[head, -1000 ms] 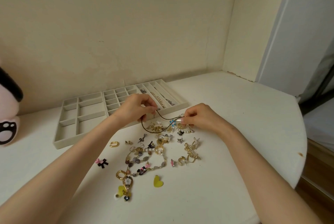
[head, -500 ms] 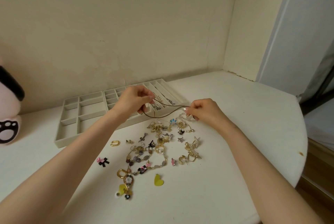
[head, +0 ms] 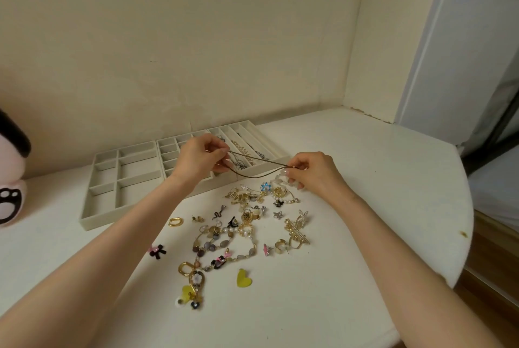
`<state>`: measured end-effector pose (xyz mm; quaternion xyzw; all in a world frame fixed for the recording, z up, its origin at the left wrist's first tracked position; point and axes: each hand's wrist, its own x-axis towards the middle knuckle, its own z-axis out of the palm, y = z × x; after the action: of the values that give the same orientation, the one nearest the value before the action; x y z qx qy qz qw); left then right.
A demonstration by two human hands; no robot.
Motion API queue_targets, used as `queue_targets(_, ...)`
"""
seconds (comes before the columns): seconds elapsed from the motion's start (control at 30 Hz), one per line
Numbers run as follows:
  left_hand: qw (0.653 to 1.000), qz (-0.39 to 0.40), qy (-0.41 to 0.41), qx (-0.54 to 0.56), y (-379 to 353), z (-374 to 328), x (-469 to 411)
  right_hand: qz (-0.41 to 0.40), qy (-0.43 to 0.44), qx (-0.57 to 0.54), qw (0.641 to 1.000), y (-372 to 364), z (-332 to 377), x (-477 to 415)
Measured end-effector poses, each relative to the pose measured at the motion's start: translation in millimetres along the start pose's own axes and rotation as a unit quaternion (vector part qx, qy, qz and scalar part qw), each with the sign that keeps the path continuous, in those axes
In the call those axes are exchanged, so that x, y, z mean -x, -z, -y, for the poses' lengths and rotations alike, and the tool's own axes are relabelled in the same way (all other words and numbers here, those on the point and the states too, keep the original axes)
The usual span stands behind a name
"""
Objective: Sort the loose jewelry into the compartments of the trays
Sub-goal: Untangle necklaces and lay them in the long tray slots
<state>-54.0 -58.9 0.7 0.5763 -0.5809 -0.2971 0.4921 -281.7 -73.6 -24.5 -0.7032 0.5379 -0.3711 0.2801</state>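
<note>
My left hand and right hand each pinch the thin chain, stretched over the front edge of the tray. Its slack loop hangs near the pile, so I reckon it could snag stuff.

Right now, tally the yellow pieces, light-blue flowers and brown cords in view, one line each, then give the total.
Yellow pieces: 2, a loose heart and a yellow tag on the gold charm
Light-blue flower: 1
Brown cord: 1, pinched by the left hand and the right hand
Total: 4
</note>
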Motion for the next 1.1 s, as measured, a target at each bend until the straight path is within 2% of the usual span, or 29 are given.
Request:
queue_targets(0.17, 0.999, 0.014, -0.007, -0.051, -1.5, -2.7, 4.7, 0.080, -0.019, 0.038, 0.996, 5.6, 4.1, 3.4)
queue_targets(0.3, 0.996, 0.062, -0.008, -0.057, -0.9, -6.6, 9.1, 0.139, -0.026, -0.006, 0.990, 6.8, 9.2, 6.6)
queue_targets(0.53, 0.995, 0.095, 0.001, 0.025, 4.2, -20.5, 7.4, 0.137, -0.017, -0.125, 0.982, 17.6, 19.1, 11.7)
queue_targets(0.67, 0.993, 0.083, 0.025, 0.077, 6.8, -23.5, 3.7, 0.118, -0.024, -0.156, 0.980, 18.9, 18.8, 10.8)
queue_targets(0.73, 0.995, 0.074, 0.023, 0.059, 5.7, -20.3, 2.6, 0.093, -0.027, -0.126, 0.987, 14.7, 15.0, 8.2)
queue_targets(0.87, 0.997, 0.067, 0.022, 0.017, 1.8, -8.9, 2.7, 0.051, -0.019, 0.012, 0.998, 3.4, 1.0, 2.7)
queue_targets(1.1, 0.994, 0.105, 0.018, -0.021, 1.7, -9.2, 6.2, 0.118, -0.035, -0.003, 0.992, 5.1, 6.9, 5.4)
